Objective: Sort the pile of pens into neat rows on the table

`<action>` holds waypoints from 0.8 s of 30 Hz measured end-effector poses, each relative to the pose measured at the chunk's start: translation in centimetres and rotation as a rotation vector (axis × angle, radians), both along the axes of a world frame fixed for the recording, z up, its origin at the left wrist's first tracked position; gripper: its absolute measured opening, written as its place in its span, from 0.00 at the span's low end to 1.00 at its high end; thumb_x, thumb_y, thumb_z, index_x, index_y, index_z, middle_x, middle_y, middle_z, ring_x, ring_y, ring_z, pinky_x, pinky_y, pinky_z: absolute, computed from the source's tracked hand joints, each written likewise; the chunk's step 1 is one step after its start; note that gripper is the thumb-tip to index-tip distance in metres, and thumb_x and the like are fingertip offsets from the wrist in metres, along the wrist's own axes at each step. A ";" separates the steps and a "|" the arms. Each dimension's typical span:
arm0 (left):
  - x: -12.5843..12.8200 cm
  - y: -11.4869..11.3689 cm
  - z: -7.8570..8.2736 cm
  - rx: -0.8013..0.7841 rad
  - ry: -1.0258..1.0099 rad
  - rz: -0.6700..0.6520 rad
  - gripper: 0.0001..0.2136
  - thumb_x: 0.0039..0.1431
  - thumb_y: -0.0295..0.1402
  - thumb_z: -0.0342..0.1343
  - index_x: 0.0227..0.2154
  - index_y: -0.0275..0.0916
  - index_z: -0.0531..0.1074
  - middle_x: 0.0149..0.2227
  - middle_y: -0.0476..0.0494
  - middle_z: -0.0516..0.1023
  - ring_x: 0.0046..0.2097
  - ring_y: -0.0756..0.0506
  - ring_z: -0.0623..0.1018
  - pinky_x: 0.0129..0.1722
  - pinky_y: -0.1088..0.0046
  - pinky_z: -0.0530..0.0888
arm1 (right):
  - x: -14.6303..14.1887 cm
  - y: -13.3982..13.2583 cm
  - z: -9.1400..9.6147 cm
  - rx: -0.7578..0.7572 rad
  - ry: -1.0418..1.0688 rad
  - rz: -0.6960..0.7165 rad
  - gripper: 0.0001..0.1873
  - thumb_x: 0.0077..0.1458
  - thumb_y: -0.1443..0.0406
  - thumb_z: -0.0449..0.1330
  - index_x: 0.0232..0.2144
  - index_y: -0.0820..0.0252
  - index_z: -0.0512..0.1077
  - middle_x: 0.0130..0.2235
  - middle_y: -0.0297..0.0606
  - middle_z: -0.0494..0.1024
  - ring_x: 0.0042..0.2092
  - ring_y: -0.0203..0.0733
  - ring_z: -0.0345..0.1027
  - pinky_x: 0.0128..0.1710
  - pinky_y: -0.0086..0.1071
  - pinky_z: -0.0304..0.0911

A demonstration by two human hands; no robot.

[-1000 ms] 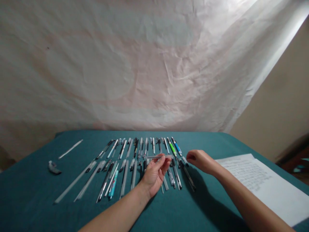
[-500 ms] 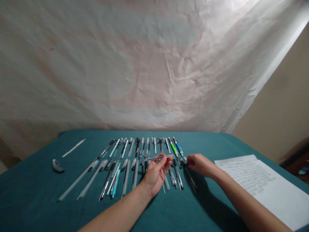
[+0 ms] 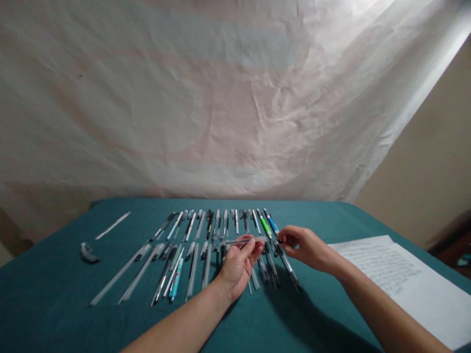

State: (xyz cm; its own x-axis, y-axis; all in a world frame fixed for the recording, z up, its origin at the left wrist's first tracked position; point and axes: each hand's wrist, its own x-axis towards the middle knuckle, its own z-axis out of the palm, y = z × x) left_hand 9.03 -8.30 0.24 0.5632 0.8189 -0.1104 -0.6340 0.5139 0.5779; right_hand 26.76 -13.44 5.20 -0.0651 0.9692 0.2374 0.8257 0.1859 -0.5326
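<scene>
Near the middle of the table, my left hand (image 3: 238,267) pinches a clear pen barrel (image 3: 231,241) between thumb and fingers, lying almost level above the pens. My right hand (image 3: 303,245) is at the right end of the rows, its thumb and fingertips closed together by a small dark piece that I cannot make out. Just below those fingertips a clear pen with dark ends (image 3: 289,268) lies slanted on the cloth. Beyond them lie a green pen (image 3: 264,224) and a blue pen (image 3: 271,223). A turquoise pen (image 3: 176,280) rests to the left of my left hand.
Two rows of pens, caps and clear barrels cover the middle of the green cloth (image 3: 59,284). Far left are a thin white stick (image 3: 113,225) and a small grey-and-white object (image 3: 88,253). Handwritten paper sheets (image 3: 423,294) lie at right. A pale sheet (image 3: 221,98) hangs behind.
My right hand has shifted slightly left, with its fingertips lifted a little, and more of the slanted pen beneath shows. My left hand stays almost still with the clear barrel.
</scene>
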 end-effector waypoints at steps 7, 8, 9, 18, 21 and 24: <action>0.0 -0.2 0.0 0.013 0.003 -0.025 0.09 0.46 0.26 0.57 0.33 0.33 0.66 0.33 0.43 0.75 0.37 0.51 0.75 0.39 0.78 0.71 | -1.5 -0.4 0.5 0.106 0.122 0.066 0.08 0.47 0.69 0.52 0.33 0.61 0.68 0.30 0.36 0.69 0.28 0.32 0.63 0.29 0.25 0.61; 0.0 -0.2 0.0 0.012 0.005 -0.026 0.09 0.46 0.26 0.57 0.33 0.34 0.66 0.33 0.43 0.75 0.37 0.51 0.75 0.39 0.78 0.71 | -1.5 -0.4 0.5 0.109 0.125 0.059 0.09 0.47 0.69 0.53 0.33 0.61 0.67 0.29 0.35 0.69 0.28 0.32 0.63 0.29 0.26 0.61; 0.0 -0.2 0.1 0.011 0.006 -0.026 0.09 0.46 0.26 0.57 0.33 0.34 0.66 0.33 0.43 0.75 0.37 0.51 0.75 0.39 0.78 0.71 | -1.5 -0.4 0.4 0.110 0.130 0.049 0.09 0.46 0.69 0.53 0.33 0.61 0.67 0.28 0.34 0.69 0.28 0.32 0.63 0.28 0.26 0.61; 0.0 -0.5 0.0 0.064 0.038 -0.039 0.10 0.46 0.27 0.57 0.33 0.35 0.66 0.34 0.44 0.75 0.37 0.52 0.74 0.40 0.77 0.70 | -1.7 -0.3 0.2 0.133 0.089 0.060 0.05 0.46 0.70 0.54 0.29 0.61 0.67 0.28 0.34 0.68 0.27 0.32 0.63 0.28 0.26 0.61; 0.1 -0.6 0.0 0.088 0.046 -0.041 0.10 0.45 0.28 0.57 0.33 0.35 0.66 0.34 0.45 0.75 0.37 0.52 0.74 0.41 0.76 0.69 | -1.8 -0.5 0.5 0.134 0.067 0.075 0.05 0.46 0.70 0.54 0.29 0.61 0.68 0.29 0.35 0.68 0.28 0.32 0.63 0.29 0.26 0.61; 0.1 -0.6 0.1 0.097 0.044 -0.046 0.11 0.45 0.29 0.58 0.33 0.35 0.66 0.35 0.44 0.75 0.38 0.51 0.74 0.42 0.75 0.69 | -1.9 -0.6 0.7 0.138 0.042 0.078 0.05 0.47 0.70 0.54 0.29 0.61 0.68 0.29 0.35 0.68 0.28 0.32 0.63 0.29 0.26 0.60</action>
State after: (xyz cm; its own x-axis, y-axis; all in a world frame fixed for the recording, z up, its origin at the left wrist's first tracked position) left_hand 9.08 -8.95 0.30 0.5967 0.8004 -0.0568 -0.5841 0.4818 0.6532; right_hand 24.87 -14.00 5.87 -0.1262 0.9195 0.3723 0.7833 0.3226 -0.5314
